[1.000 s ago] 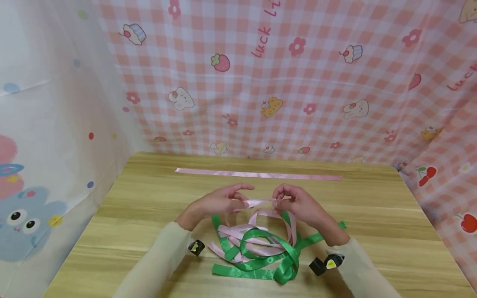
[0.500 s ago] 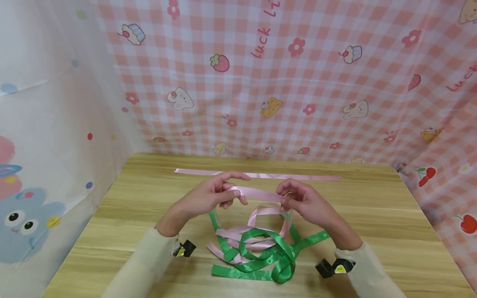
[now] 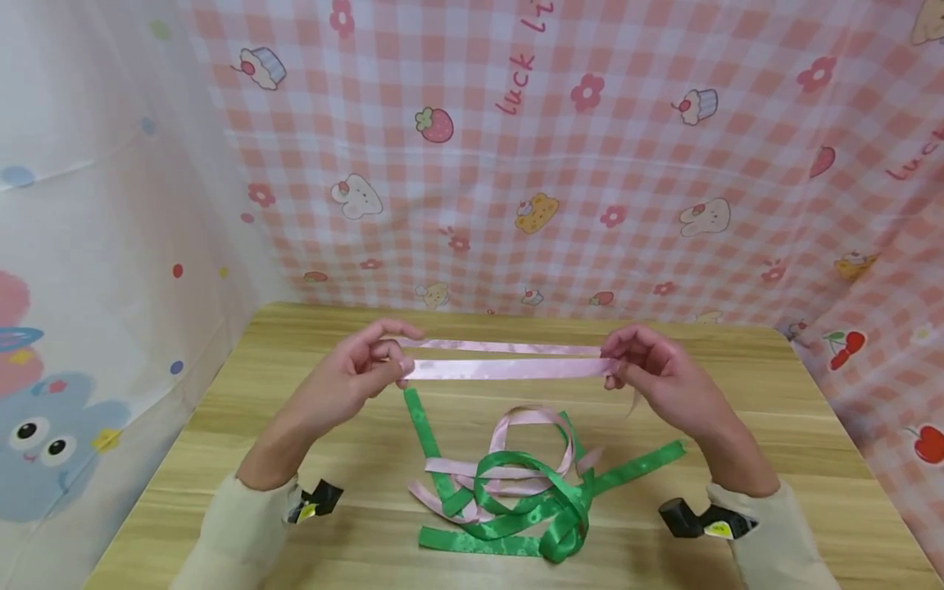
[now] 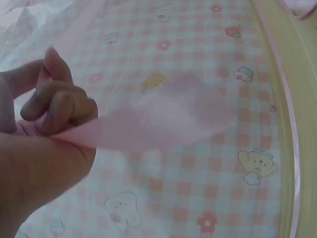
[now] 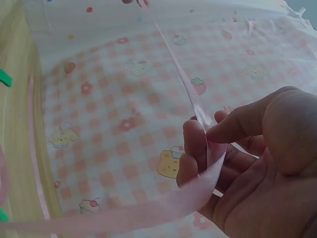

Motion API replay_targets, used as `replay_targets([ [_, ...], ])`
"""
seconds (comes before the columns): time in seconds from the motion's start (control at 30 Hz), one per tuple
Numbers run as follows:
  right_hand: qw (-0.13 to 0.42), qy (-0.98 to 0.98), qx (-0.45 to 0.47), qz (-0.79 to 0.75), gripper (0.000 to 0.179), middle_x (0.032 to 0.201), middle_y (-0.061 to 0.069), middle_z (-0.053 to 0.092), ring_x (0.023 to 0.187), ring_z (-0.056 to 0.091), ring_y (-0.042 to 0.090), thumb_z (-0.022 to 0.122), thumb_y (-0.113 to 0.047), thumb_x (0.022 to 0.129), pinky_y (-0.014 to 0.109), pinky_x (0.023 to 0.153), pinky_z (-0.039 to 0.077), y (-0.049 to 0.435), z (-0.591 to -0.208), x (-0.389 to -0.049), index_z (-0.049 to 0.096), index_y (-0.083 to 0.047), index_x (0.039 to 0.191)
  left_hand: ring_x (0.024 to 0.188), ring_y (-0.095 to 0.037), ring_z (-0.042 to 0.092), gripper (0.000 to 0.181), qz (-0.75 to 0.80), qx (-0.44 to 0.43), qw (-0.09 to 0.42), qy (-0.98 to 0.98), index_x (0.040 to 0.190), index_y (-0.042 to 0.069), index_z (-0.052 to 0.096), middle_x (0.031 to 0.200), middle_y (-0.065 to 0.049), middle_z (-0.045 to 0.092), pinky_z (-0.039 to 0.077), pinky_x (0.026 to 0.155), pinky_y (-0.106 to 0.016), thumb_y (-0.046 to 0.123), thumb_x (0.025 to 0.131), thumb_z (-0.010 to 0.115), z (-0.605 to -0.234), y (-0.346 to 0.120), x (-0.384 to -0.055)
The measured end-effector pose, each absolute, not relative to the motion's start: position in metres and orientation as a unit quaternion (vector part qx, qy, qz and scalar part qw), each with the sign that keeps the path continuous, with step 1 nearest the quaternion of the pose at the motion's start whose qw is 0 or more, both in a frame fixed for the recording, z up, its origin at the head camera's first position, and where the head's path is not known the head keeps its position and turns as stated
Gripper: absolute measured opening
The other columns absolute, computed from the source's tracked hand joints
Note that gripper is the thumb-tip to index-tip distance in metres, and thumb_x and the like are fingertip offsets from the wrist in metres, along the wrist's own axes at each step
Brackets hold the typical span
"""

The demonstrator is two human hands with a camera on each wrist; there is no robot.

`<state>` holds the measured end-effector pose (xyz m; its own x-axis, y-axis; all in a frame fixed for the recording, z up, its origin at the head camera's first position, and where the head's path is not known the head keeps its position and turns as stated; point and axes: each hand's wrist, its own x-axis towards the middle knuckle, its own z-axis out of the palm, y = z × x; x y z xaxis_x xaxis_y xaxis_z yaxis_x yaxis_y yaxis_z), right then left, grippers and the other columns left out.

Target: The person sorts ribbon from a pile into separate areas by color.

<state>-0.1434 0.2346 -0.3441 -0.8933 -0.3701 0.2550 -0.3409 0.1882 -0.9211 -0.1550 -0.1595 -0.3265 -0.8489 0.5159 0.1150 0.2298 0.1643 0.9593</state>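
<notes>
A pink satin ribbon (image 3: 509,369) is stretched nearly level between both hands, above the table. My left hand (image 3: 352,369) pinches its left part between thumb and curled fingers, with the index finger extended. At the other side my right hand (image 3: 656,373) pinches the ribbon, and a loose tail hangs below it. In the right wrist view that ribbon (image 5: 148,208) folds over the fingers and trails off left. Beneath the hands lies a loose tangle of green ribbon (image 3: 509,524) and pink ribbon (image 3: 483,469).
Another pink ribbon strip (image 3: 516,347) lies straight along the back of the wooden table (image 3: 221,426), partly behind the hands. A pink checked cloth (image 3: 472,180) hangs behind the table, and a white printed cloth (image 3: 111,246) hangs at the left.
Both hands have moved apart and up, away from the tangle. The held pink ribbon has gone from a short span to a long, taut stretch. The green ribbons stay mostly in place.
</notes>
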Motion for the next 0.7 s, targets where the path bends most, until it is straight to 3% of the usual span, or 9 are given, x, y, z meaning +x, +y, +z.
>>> replay_targets([
  [0.1,0.004,0.774,-0.24,-0.586,0.013,0.095,0.005,0.062,0.078,0.063,0.015,0.048,0.01,0.098,0.023,0.071,0.056,0.241,-0.338,-0.143,0.053,0.009,0.11,0.06,-0.019,0.04,0.034,0.599,0.279,0.124,0.741,0.135,0.009,0.049,0.086,-0.005,0.061,0.03,0.052,-0.031,0.006,0.101,0.054,-0.325,-0.169,-0.153],
  [0.23,0.008,0.788,-0.243,-0.566,0.016,0.094,0.003,0.064,0.076,0.063,0.016,0.052,0.01,0.097,0.023,0.069,0.056,0.25,-0.335,-0.143,0.057,0.003,0.11,0.056,-0.018,0.035,0.041,0.567,0.322,0.113,0.75,0.14,0.007,0.047,0.088,-0.004,0.064,0.032,0.049,-0.03,0.001,0.1,0.053,-0.326,-0.18,-0.153],
  [0.37,0.006,0.8,-0.241,-0.55,0.023,0.094,0.001,0.067,0.075,0.064,0.016,0.054,0.01,0.096,0.023,0.069,0.056,0.264,-0.336,-0.145,0.061,-0.006,0.11,0.053,-0.013,0.038,0.039,0.527,0.305,0.086,0.789,0.136,0.01,0.053,0.083,-0.003,0.064,0.032,0.042,-0.029,0.004,0.098,0.059,-0.33,-0.19,-0.154],
  [0.43,0.001,0.81,-0.235,-0.538,0.02,0.094,0.0,0.068,0.075,0.065,0.015,0.055,0.009,0.096,0.022,0.069,0.056,0.272,-0.337,-0.146,0.061,-0.003,0.11,0.054,-0.013,0.04,0.036,0.527,0.288,0.085,0.795,0.134,0.011,0.054,0.081,-0.002,0.063,0.032,0.04,-0.028,0.006,0.098,0.06,-0.333,-0.197,-0.155],
  [0.6,0.0,0.845,-0.206,-0.494,0.016,0.092,-0.002,0.069,0.075,0.067,0.014,0.057,0.003,0.097,0.022,0.07,0.056,0.29,-0.342,-0.145,0.06,0.007,0.112,0.065,-0.018,0.052,0.037,0.54,0.277,0.089,0.79,0.138,0.007,0.05,0.083,-0.002,0.063,0.045,0.053,-0.029,0.005,0.101,0.055,-0.34,-0.216,-0.16],
  [0.7,0.008,0.849,-0.203,-0.488,0.016,0.092,-0.003,0.07,0.074,0.068,0.015,0.057,0.002,0.098,0.023,0.071,0.056,0.302,-0.344,-0.144,0.062,0.005,0.113,0.067,-0.015,0.053,0.038,0.537,0.252,0.072,0.802,0.136,0.007,0.051,0.086,0.0,0.067,0.047,0.059,-0.028,0.006,0.099,0.059,-0.344,-0.227,-0.163],
])
